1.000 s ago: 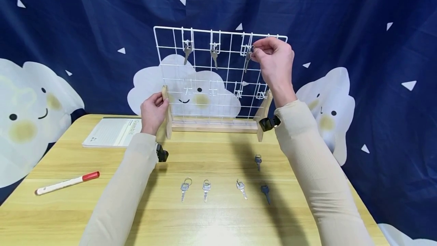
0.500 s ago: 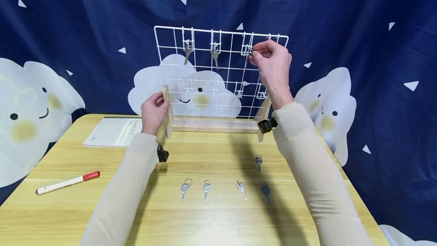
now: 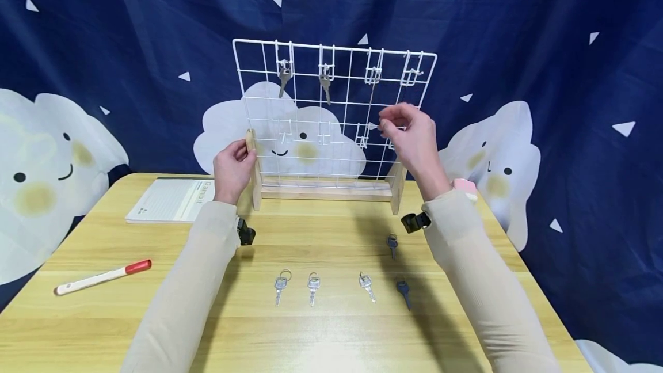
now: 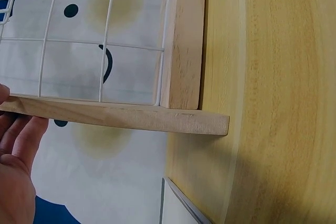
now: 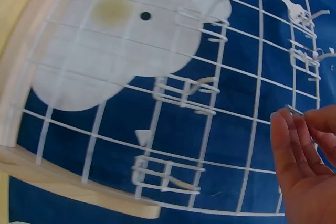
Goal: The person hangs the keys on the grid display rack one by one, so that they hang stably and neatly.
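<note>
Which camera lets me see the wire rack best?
The head view: the rack shows nearly whole, with the right hand hiding a bit. The left wrist view has just a lower part; the right wrist view shows much of it, tilted and cut off.

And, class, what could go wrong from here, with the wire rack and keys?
The small metallic item pinched in the right hand, mostly hidden, could slip and drop. If the left hand jolts the wooden upright it holds, the two hanging keys might swing off. A lowered right sleeve might scatter the loose keys.
</note>
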Motion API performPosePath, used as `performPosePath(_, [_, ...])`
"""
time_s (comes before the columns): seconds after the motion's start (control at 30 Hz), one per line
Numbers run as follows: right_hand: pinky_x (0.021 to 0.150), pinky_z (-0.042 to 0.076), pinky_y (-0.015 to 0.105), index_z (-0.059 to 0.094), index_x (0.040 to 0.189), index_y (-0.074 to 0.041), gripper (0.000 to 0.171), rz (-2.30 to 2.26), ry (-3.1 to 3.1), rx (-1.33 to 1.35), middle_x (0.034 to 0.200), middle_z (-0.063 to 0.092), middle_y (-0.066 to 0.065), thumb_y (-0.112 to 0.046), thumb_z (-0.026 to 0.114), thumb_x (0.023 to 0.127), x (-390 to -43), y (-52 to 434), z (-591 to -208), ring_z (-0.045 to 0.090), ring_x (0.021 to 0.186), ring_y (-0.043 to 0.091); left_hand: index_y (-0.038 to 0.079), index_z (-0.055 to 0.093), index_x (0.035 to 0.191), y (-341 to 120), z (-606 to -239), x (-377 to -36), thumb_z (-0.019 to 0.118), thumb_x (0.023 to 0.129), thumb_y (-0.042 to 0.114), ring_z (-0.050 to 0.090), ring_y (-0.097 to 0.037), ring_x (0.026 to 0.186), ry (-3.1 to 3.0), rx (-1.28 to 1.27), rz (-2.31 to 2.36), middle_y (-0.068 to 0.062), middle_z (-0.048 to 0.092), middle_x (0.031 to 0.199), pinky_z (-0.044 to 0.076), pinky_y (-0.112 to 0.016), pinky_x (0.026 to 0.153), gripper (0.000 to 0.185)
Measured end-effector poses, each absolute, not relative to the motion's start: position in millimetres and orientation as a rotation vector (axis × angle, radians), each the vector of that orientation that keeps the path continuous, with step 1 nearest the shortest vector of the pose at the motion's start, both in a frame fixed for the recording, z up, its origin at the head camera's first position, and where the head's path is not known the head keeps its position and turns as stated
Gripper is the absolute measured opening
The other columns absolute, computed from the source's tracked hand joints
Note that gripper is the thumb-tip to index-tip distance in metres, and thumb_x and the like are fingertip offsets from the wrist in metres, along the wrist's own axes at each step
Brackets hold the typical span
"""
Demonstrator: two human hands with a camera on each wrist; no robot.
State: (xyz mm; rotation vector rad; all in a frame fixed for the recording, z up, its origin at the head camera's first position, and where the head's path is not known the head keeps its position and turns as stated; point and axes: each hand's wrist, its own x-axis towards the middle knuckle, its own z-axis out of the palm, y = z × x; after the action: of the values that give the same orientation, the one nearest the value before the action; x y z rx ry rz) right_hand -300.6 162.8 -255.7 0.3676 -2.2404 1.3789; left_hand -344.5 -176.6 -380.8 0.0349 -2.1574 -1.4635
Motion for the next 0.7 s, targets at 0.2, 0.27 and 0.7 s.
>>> performPosePath(0.2, [0.072,0.058,0.023,0.068,0.106,0.002,0.014,1.414,-2.332,0.398,0.095,0.068,0.014,-0.003,0.064,0.093,-290,169,-278,0.067,0.083,0.021,-0.004,0.064,0.125,-176,-380,-343,0.063,0.092,0.007,0.063,-0.025,0.112,-2.145,0.024,-1.480,-0.021,0.065,0.121,0.052,-0.023,0.092,0.034])
performPosePath(0.27, [0.072,0.058,0.024,0.068,0.106,0.001,0.014,1.424,-2.368,0.396,0.097,0.068,0.015,-0.003,0.064,0.093,-287,173,-285,0.067,0.084,0.021,-0.004,0.064,0.125,-176,-380,-343,0.063,0.092,0.006,0.063,-0.026,0.112,-2.144,0.023,-1.485,-0.021,0.064,0.121,0.052,-0.023,0.092,0.035])
performPosePath(0.7, [0.076,0.053,0.036,0.069,0.102,-0.004,0.011,1.197,-2.650,0.468,0.098,0.069,0.009,-0.007,0.065,0.093,-280,195,-317,0.065,0.089,0.023,-0.004,0.063,0.126,-178,-383,-344,0.064,0.094,0.009,0.063,-0.027,0.112,-2.161,0.013,-1.462,-0.021,0.064,0.120,0.053,-0.025,0.092,0.035])
